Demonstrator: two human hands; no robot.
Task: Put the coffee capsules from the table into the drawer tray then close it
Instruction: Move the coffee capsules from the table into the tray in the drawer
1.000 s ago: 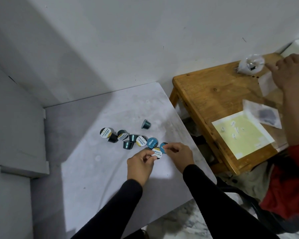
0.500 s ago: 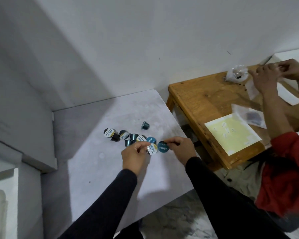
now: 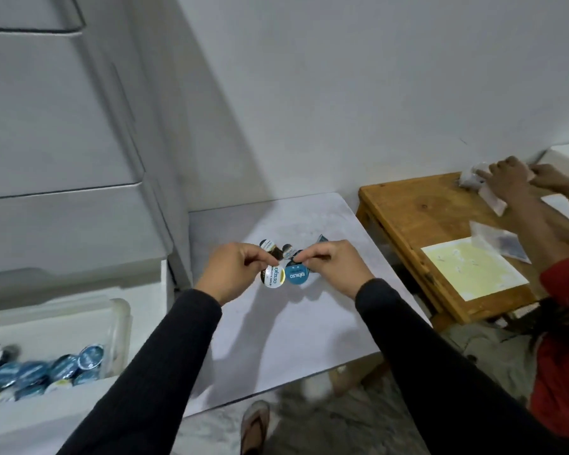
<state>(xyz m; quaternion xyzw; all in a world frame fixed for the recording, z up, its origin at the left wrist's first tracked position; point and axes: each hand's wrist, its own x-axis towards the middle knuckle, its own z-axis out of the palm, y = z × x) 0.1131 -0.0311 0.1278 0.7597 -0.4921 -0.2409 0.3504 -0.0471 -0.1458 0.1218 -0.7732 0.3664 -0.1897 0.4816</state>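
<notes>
Lifted clear of the desk (image 3: 276,323) since the earlier frame, a white-lidded capsule (image 3: 272,276) is pinched by the left hand (image 3: 235,270) and a blue-lidded capsule (image 3: 297,274) by the right hand (image 3: 334,267), lids faced toward the camera, beside the open drawer tray (image 3: 119,323).

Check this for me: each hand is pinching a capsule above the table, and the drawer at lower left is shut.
One thing is wrong: the drawer is open, not shut. The head view shows its tray already holding capsules. The rest stands: the left hand pinches a white-lidded capsule and the right hand a blue-lidded capsule above the table.
</notes>
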